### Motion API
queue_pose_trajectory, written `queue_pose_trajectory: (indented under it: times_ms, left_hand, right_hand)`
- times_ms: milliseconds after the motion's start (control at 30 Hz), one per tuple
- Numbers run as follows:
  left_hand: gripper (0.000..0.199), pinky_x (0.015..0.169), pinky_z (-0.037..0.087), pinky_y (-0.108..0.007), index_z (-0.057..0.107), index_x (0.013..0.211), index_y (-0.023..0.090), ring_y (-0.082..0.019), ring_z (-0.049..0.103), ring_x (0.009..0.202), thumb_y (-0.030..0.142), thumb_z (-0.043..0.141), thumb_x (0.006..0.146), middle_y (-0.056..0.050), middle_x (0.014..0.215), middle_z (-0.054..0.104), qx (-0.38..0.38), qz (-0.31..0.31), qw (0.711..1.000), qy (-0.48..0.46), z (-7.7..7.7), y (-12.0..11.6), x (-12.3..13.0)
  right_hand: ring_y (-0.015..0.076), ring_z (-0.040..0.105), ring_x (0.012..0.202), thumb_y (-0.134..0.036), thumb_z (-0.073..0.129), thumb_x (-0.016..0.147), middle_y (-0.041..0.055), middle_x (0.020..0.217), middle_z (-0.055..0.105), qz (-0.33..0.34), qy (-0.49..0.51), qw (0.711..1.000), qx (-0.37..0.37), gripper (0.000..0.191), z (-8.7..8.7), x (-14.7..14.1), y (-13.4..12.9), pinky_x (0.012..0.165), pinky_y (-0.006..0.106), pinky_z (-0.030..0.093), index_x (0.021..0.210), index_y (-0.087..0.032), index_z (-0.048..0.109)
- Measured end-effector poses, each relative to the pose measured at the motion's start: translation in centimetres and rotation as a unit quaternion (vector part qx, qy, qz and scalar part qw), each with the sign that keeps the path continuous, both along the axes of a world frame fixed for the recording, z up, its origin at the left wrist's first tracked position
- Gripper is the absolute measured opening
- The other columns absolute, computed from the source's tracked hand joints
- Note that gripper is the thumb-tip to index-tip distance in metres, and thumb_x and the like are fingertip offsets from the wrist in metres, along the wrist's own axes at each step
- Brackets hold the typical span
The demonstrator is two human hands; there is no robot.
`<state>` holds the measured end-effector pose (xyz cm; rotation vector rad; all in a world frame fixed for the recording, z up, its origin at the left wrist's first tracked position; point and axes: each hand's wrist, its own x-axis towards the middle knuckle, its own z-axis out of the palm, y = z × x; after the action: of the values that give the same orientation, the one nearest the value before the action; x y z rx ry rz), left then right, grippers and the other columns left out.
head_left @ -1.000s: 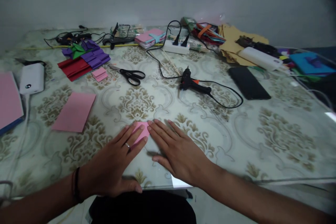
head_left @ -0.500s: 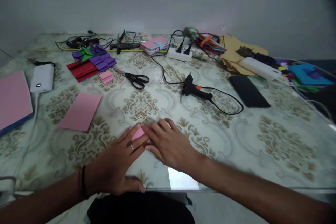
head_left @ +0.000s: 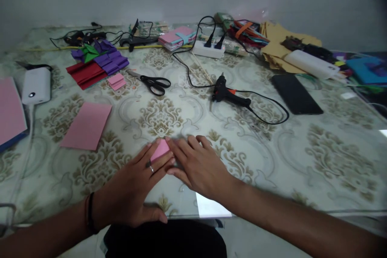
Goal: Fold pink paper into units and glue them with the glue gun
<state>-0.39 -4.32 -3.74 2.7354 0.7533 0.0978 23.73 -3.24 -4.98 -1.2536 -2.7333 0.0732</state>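
A small piece of folded pink paper (head_left: 160, 150) lies on the table near its front edge, partly hidden under my fingers. My left hand (head_left: 140, 173) is open over its left side, fingers stretched out and pressing it down, the thumb resting apart at the table edge. On the paper's right side rests my right hand (head_left: 196, 161), also open, with the index finger on the paper's edge and the other fingers loosely bent. Farther left, a flat pink sheet (head_left: 87, 125) lies by itself. A small folded pink piece (head_left: 116, 82) sits beyond it.
Black-handled scissors (head_left: 155, 84) and a black glue gun (head_left: 228, 93) with its cord lie ahead. A dark phone (head_left: 296, 94) is at the right, a white power bank (head_left: 36, 85) at the left. Folded red paper (head_left: 86, 75), purple paper (head_left: 111, 62) and a power strip (head_left: 209, 49) are farther back.
The view has shifted slightly, so the things on the table appear displaced. My right fingertips have slid a little to the right, and more of the pink paper shows between my hands.
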Motion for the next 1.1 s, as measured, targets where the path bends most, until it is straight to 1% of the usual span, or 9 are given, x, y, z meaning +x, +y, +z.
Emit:
queue_pose_trajectory:
  times_ms: [167, 367, 433, 533, 600, 667, 800, 967, 1100]
  left_hand:
    - [0.116, 0.132, 0.022, -0.06, 0.029, 0.166, 0.005, -0.045, 0.009, 0.165, 0.081, 0.064, 0.086, -0.022, 0.172, 0.034, 0.002, 0.007, 1.0, 0.008, -0.1, -0.2, -0.1]
    - [0.107, 0.131, 0.024, -0.062, 0.029, 0.167, 0.008, -0.044, 0.012, 0.164, 0.072, 0.068, 0.09, -0.019, 0.172, 0.035, -0.01, 0.004, 1.0, -0.01, 0.1, 0.0, -0.1]
    - [0.085, 0.131, 0.026, -0.061, 0.037, 0.164, 0.011, -0.041, 0.015, 0.165, 0.054, 0.067, 0.097, -0.015, 0.169, 0.043, -0.014, 0.007, 1.0, -0.023, 0.2, 0.3, -0.3]
    - [0.047, 0.135, 0.017, -0.059, 0.058, 0.145, 0.018, -0.032, 0.026, 0.163, 0.014, 0.056, 0.098, -0.006, 0.153, 0.064, -0.017, 0.0, 0.997, -0.07, 0.2, 0.9, -0.7]
    - [0.048, 0.136, 0.012, -0.058, 0.066, 0.132, 0.02, -0.027, 0.036, 0.159, -0.001, 0.05, 0.091, -0.003, 0.14, 0.072, 0.008, -0.007, 0.994, -0.109, 0.0, 1.0, -1.3]
    - [0.049, 0.135, 0.024, -0.051, 0.068, 0.126, 0.02, -0.024, 0.049, 0.149, -0.006, 0.047, 0.089, -0.004, 0.133, 0.075, 0.046, 0.001, 0.991, -0.127, -0.2, 0.8, -1.8]
    - [0.039, 0.124, 0.045, -0.04, 0.066, 0.126, 0.013, -0.021, 0.065, 0.128, -0.002, 0.048, 0.095, -0.01, 0.127, 0.074, 0.091, 0.045, 0.989, -0.108, -0.3, -0.2, -2.3]
    - [0.033, 0.125, 0.044, -0.046, 0.062, 0.132, 0.007, -0.027, 0.062, 0.137, 0.011, 0.053, 0.1, -0.018, 0.141, 0.068, 0.136, 0.073, 0.986, -0.059, -0.4, -1.3, -1.5]
    - [0.035, 0.128, 0.038, -0.049, 0.062, 0.132, 0.005, -0.032, 0.045, 0.154, 0.022, 0.052, 0.104, -0.025, 0.158, 0.054, 0.131, 0.081, 0.988, -0.01, -0.7, -1.7, -1.2]
  right_hand:
    - [0.0342, 0.056, 0.106, -0.061, 0.051, 0.106, 0.016, 0.115, 0.073, -0.003, -0.024, 1.0, 0.018, 0.075, -0.2, 1.9, -0.7, 0.095, 0.052, 0.04, 0.153, -0.003, 0.053]
    - [0.0345, 0.061, 0.102, -0.044, 0.051, 0.11, 0.0169, 0.109, 0.074, 0.004, -0.007, 1.0, 0.02, 0.054, 1.0, 3.0, -0.3, 0.098, 0.058, 0.044, 0.143, -0.003, 0.062]
    - [0.0337, 0.063, 0.1, -0.035, 0.048, 0.111, 0.0175, 0.108, 0.074, 0.01, 0.031, 0.999, 0.011, 0.044, 1.6, 2.9, 0.2, 0.093, 0.057, 0.05, 0.137, -0.005, 0.067]
    - [0.0306, 0.065, 0.108, -0.024, 0.047, 0.109, 0.0179, 0.118, 0.073, 0.056, 0.119, 0.991, -0.03, 0.035, 2.1, 2.2, 0.3, 0.095, 0.05, 0.055, 0.133, -0.008, 0.068]
    - [0.0279, 0.063, 0.125, -0.021, 0.048, 0.108, 0.0162, 0.134, 0.071, 0.116, 0.158, 0.978, -0.065, 0.038, 1.7, 1.7, -0.2, 0.108, 0.047, 0.053, 0.141, -0.012, 0.063]
    - [0.0281, 0.058, 0.137, -0.026, 0.05, 0.109, 0.0161, 0.146, 0.066, 0.141, 0.15, 0.976, -0.07, 0.043, 1.1, 1.3, -0.9, 0.118, 0.049, 0.048, 0.148, -0.011, 0.058]
    - [0.028, 0.058, 0.141, -0.032, 0.05, 0.111, 0.0154, 0.151, 0.064, 0.126, 0.105, 0.983, -0.08, 0.045, 0.0, 1.0, -2.3, 0.125, 0.051, 0.041, 0.148, -0.009, 0.059]
    - [0.031, 0.051, 0.149, -0.039, 0.051, 0.11, 0.0198, 0.154, 0.06, 0.136, 0.088, 0.985, -0.066, 0.044, 0.0, 0.3, -2.3, 0.129, 0.053, 0.036, 0.137, -0.006, 0.066]
    - [0.0292, 0.037, 0.159, -0.038, 0.049, 0.111, 0.0199, 0.167, 0.044, 0.143, 0.068, 0.984, -0.076, 0.051, 0.1, 0.1, -2.1, 0.13, 0.054, 0.034, 0.151, -0.007, 0.054]
